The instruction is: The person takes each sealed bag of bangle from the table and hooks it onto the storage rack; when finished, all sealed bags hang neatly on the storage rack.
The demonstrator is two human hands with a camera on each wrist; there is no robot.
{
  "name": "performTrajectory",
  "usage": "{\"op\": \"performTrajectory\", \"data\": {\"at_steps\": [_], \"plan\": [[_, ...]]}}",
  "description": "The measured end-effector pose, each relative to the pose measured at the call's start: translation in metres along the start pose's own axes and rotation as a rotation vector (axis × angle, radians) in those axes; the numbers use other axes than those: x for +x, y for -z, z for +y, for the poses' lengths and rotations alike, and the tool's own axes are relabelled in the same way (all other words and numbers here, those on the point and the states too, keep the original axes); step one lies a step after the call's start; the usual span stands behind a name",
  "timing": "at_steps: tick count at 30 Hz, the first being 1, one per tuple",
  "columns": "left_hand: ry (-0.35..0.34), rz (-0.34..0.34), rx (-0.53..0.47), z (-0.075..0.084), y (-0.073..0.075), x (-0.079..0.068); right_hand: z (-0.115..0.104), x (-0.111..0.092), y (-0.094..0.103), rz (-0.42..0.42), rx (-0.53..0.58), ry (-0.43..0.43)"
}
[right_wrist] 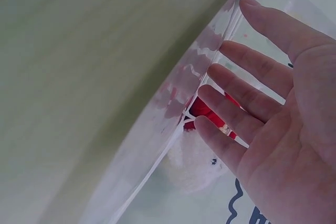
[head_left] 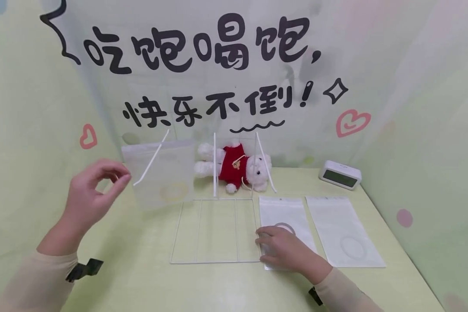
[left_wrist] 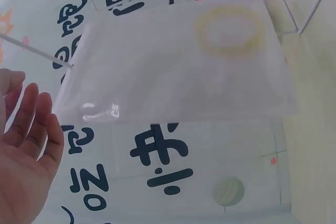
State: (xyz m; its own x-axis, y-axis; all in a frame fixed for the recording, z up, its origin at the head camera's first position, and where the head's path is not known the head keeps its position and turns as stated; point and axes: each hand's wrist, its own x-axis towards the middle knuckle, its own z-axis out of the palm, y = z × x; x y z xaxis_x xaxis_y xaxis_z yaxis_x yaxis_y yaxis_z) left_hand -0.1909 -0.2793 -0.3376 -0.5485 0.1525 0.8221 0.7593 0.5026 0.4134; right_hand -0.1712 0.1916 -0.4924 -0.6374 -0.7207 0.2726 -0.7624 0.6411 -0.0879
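Note:
A white wire rack (head_left: 215,164) stands mid-table with slanted arms at its top. From its left arm hangs a translucent zip bag (left_wrist: 142,72) with a yellow ring (left_wrist: 256,31) showing through. My left hand (head_left: 86,197) is raised just left of that bag, thumb and fingers loosely bent, holding nothing; the left wrist view has a gap between fingers and bag. My right hand (head_left: 286,252) lies over a flat white bag (head_left: 282,209) that contains a ring, with its fingertips at the rack's right side. In the right wrist view those fingers are extended along a bag edge.
Another flat bag (head_left: 331,221) with a pale ring outline lies farther right. Behind the rack, a white plush bear (head_left: 232,167) in a red sweater lies on its side. A white digital clock (head_left: 340,175) sits at the back right. Printed curtains surround the table (head_left: 203,288).

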Motion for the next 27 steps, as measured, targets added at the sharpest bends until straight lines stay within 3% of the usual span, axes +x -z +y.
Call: {"op": "performTrajectory", "data": {"at_steps": [3, 7, 12, 19, 22, 27], "plan": [[-0.072, -0.124, -0.016, -0.001, -0.008, -0.014, 0.0, 0.0, 0.001, -0.006, 0.002, 0.002], [-0.058, -0.328, -0.004, -0.007, -0.019, -0.036, 0.0, 0.0, 0.002, -0.016, 0.004, 0.004], [0.034, -0.537, 0.071, -0.02, -0.038, -0.066, 0.001, 0.0, 0.002, -0.018, 0.001, 0.003], [0.237, -0.848, 0.087, -0.031, -0.059, -0.096, 0.003, -0.002, 0.0, -0.019, 0.01, -0.005], [0.25, -0.911, 0.077, -0.034, -0.062, -0.105, 0.003, -0.002, 0.0, -0.018, 0.011, 0.0], [0.233, -0.912, 0.076, -0.041, -0.068, -0.116, 0.003, -0.001, 0.0, -0.025, 0.011, 0.001]]}}
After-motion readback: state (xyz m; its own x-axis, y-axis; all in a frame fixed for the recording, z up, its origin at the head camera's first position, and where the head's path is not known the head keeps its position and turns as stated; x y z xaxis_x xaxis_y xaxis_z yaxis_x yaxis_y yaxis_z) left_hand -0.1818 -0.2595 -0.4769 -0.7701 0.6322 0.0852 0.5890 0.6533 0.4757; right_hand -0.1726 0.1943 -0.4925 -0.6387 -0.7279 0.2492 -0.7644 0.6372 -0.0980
